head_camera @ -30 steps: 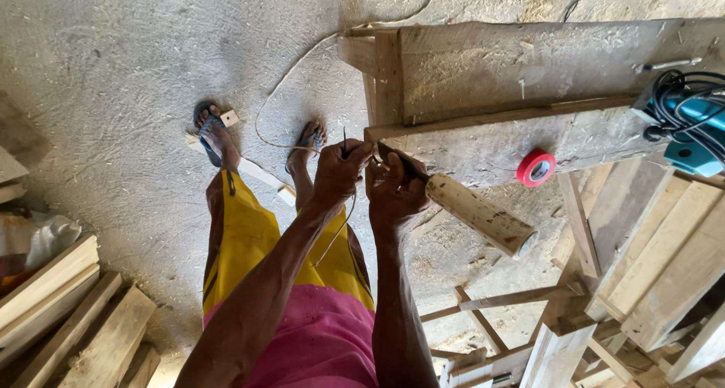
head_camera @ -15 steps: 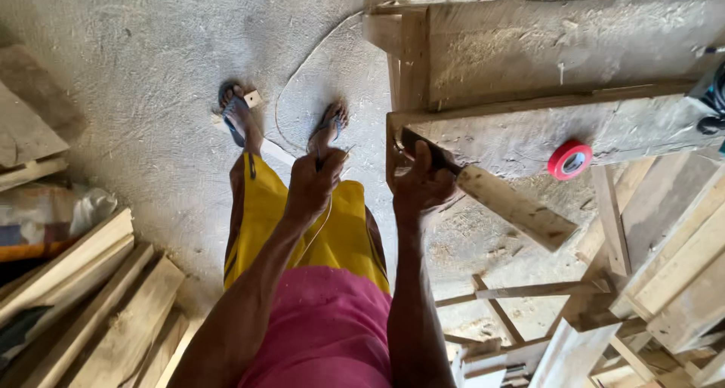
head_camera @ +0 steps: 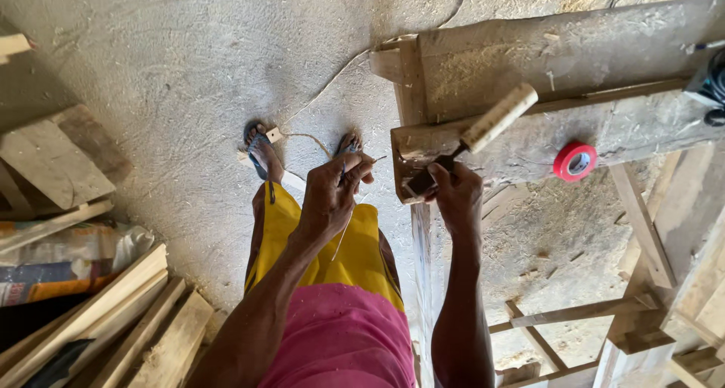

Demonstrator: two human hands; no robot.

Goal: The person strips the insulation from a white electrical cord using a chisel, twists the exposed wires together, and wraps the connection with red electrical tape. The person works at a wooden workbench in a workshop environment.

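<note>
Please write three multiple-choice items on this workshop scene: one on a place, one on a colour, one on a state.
1. Where does the tape roll lie?
A. on the floor by the feet
B. on the workbench, to the right of the hands
C. on the planks at the left

2. What colour is the tape roll?
A. red
B. green
C. white

3. What is the right hand doing?
A. hanging free
B. lying flat on the bench
C. gripping the dark end of a tool with a pale wooden handle at the bench's edge

Key: 1 B, as the roll sits on the bench's lower board, right of both hands. 2 A, as its ring is bright red. 3 C, as the fingers close round the tool while the left hand pinches a thin string.
</note>
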